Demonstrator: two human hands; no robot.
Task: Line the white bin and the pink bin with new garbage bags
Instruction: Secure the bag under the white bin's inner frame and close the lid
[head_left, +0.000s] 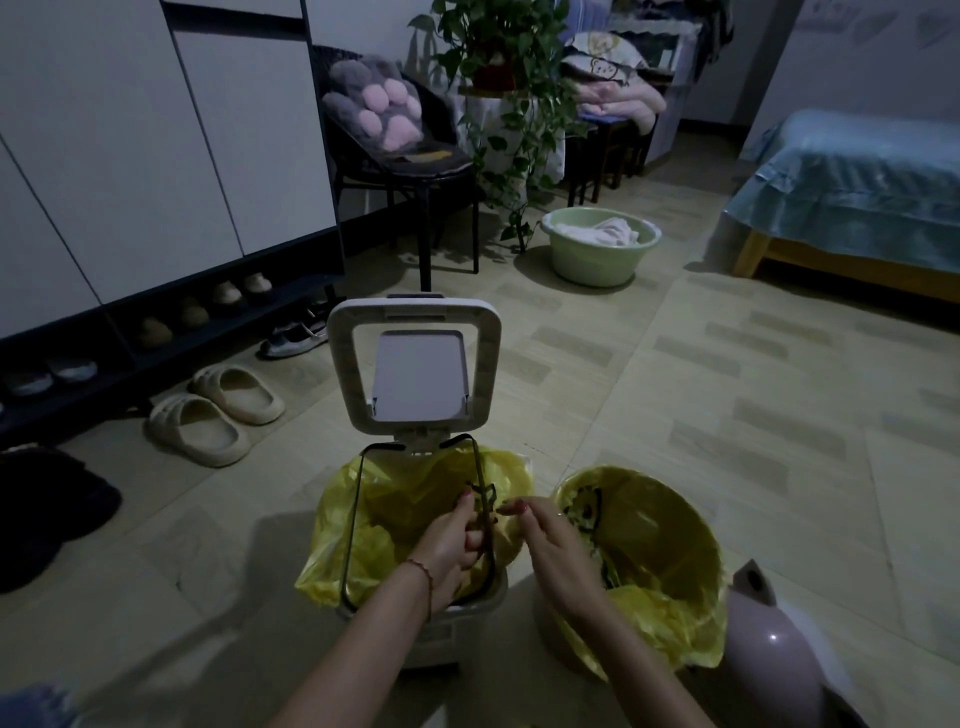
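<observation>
1. Tiled floor (727, 415); white bin (467, 603) with lid (415, 364) raised beside pink bin (545, 631); both hold yellow bags (363, 519).
2. Left hand (449, 540) grips the wire bag frame (488, 519); right hand (550, 545) pinches bag edge.
3. Slippers (218, 415), green basin (597, 249), bed (857, 192) stand around.

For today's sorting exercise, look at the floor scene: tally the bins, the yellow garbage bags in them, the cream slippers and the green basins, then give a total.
Bins: 2, the white bin and the pink bin
Yellow garbage bags: 2, one in the white bin, one in the pink bin
Cream slippers: 2
Green basins: 1
Total: 7
</observation>
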